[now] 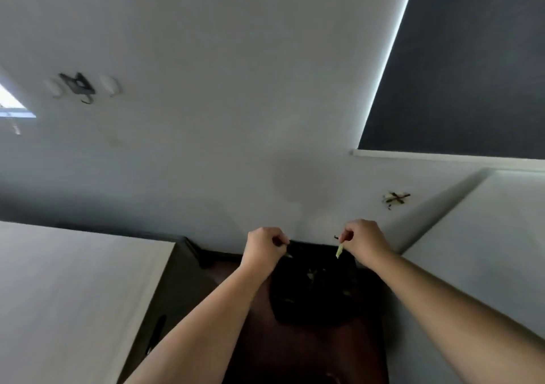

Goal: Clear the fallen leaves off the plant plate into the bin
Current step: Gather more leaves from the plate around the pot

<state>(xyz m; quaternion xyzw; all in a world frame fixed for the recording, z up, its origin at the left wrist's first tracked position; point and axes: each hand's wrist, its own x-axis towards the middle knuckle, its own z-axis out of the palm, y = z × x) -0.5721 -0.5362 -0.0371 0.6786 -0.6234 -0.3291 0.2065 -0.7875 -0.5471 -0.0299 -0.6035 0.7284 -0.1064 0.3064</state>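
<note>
In the head view, both hands were held over the black bin [314, 289], which stood on the dark floor against the pale wall [206, 118]. The right hand [364, 237] was pinched on a pale leaf [339, 250] dangling above the bin's far rim. The left hand [264, 246] was closed on something small and dark — likely another leaf. The plant plate was not in view. A leaf so light, let go near the rim, could be carried outside — onto the floor.

left hand [264, 248] pinched | right hand [364, 239] pinching leaf [339, 250] | over bin [312, 292]
</note>
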